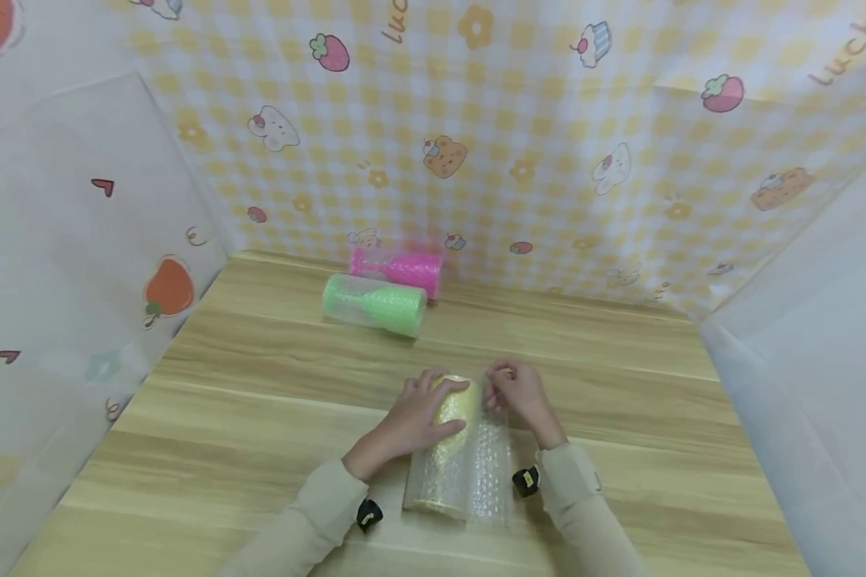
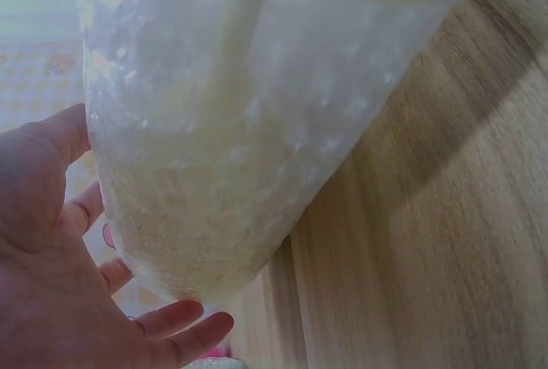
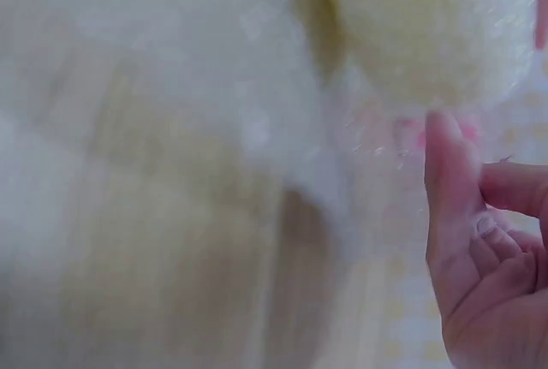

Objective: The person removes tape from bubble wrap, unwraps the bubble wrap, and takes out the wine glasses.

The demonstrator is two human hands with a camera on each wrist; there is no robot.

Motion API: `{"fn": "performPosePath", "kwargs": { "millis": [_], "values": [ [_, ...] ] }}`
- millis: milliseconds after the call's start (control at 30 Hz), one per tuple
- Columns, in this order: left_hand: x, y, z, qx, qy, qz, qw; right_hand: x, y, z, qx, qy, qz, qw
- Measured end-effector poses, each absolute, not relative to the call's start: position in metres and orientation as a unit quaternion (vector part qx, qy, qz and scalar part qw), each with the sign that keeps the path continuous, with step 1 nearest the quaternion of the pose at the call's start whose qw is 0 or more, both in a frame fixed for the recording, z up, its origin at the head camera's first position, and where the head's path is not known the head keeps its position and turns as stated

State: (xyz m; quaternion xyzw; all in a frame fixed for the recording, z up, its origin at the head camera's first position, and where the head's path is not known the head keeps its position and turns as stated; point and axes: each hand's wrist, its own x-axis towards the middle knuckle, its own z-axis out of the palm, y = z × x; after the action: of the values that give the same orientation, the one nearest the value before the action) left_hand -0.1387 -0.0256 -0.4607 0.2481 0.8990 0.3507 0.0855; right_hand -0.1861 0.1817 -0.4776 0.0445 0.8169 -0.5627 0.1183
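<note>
A yellow goblet-shaped piece (image 1: 451,409) lies on the table, rolled in clear bubble wrap (image 1: 491,473) whose loose flap spreads to its right. My left hand (image 1: 422,413) holds the roll near its far end, thumb and fingers curved around it. In the left wrist view, those fingers (image 2: 175,318) lie along the wrapped end. At the flap's far edge, my right hand (image 1: 515,393) has its fingers curled and pinches the bubble wrap. The right wrist view shows its thumb against the index finger, close to the yellow piece's end; the film there is blurred.
Toward the back lie a green wrapped goblet (image 1: 378,304) and a pink wrapped goblet (image 1: 404,268), side by side. A checked cloth (image 1: 520,144) hangs behind the wooden table (image 1: 245,449), with white sheets at both sides.
</note>
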Motion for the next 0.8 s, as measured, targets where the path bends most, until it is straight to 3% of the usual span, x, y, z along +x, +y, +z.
{"fn": "performPosePath", "kwargs": {
  "millis": [200, 433, 567, 800],
  "values": [
    [-0.139, -0.024, -0.464, 0.245, 0.901, 0.347, 0.084, -0.193, 0.187, -0.493, 0.099, 0.756, -0.636, 0.116],
    [-0.141, -0.025, -0.465, 0.25, 0.896, 0.356, 0.083, -0.195, 0.195, -0.503, 0.095, 0.7, -0.696, 0.131],
    [-0.14, -0.026, -0.465, 0.253, 0.892, 0.366, 0.083, -0.189, 0.199, -0.502, 0.014, 0.746, -0.646, 0.161],
    [-0.139, -0.027, -0.464, 0.253, 0.891, 0.368, 0.079, -0.181, 0.197, -0.499, -0.132, 0.861, -0.473, 0.133]
  ]
}}
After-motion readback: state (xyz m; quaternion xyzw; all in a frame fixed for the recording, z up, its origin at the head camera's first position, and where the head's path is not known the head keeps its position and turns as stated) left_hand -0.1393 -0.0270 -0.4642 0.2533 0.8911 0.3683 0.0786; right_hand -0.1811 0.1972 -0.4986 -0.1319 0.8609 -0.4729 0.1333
